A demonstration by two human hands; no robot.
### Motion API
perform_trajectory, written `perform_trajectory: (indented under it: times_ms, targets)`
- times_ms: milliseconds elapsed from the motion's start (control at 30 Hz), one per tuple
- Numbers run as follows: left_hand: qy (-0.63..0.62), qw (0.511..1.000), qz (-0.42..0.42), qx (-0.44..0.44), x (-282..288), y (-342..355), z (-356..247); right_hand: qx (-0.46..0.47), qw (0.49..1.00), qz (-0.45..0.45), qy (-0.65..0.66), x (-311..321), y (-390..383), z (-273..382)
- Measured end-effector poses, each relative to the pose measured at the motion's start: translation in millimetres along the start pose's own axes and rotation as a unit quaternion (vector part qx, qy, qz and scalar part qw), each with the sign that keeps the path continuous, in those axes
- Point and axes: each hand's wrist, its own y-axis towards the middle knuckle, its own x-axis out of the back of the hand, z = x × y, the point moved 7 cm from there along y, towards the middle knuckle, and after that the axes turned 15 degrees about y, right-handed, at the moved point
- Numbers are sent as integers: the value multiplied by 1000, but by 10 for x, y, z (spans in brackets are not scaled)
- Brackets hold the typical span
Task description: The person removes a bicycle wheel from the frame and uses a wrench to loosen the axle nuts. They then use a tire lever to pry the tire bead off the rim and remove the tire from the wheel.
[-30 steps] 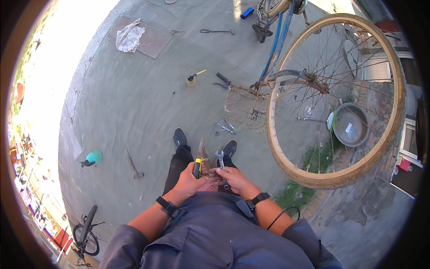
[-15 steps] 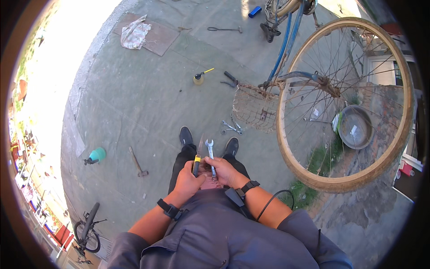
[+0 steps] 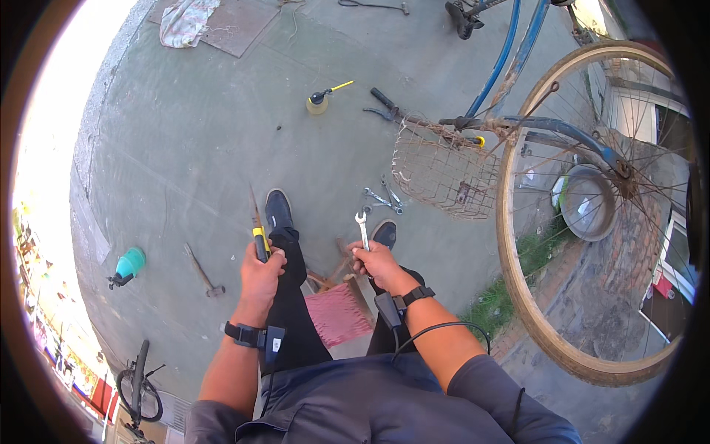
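Head view: basin [image 3: 597, 222] holds white scrap [image 3: 584, 206]; right grip [image 3: 379, 263] holds wrench [image 3: 362, 226].

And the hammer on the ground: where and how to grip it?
Likely the handle, mid-length, from above, with the left hand once its tool is down: the hammer lies flat to the person's left, slim handle exposed, head nearer.

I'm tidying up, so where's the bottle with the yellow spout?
In the head view, the bottle is on the ground near upper center, left of the handlebar grip.
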Motion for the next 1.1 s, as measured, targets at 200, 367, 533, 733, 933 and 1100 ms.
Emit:
perform_trajectory:
  times_ms: [200, 367, 533, 733, 933, 1100]
  targets:
    - [65, 980, -78, 172, 1018, 881, 1531, -16, 994, -44, -102, 184, 918, -110]
    - [49, 958, 55, 276, 879, 736, 2623, 12, 939, -56, -338, 457, 1217, -634]
    - [-22, 939, 79, 334, 619, 514, 3274, -85, 910, -5, -406, 600, 1039, -1137]
    - [-22, 928, 14, 373, 576, 476, 3355, -160, 898, -4, -409, 884, 1059, -1360]
    - [-35, 923, -17, 383, 611, 549, 3491, -203, 875, 65, -434, 689, 1028, -1383]
    - [-43, 918, -35, 392, 671, 531, 3634, -197, 903, 54, -377, 314, 942, -1609]
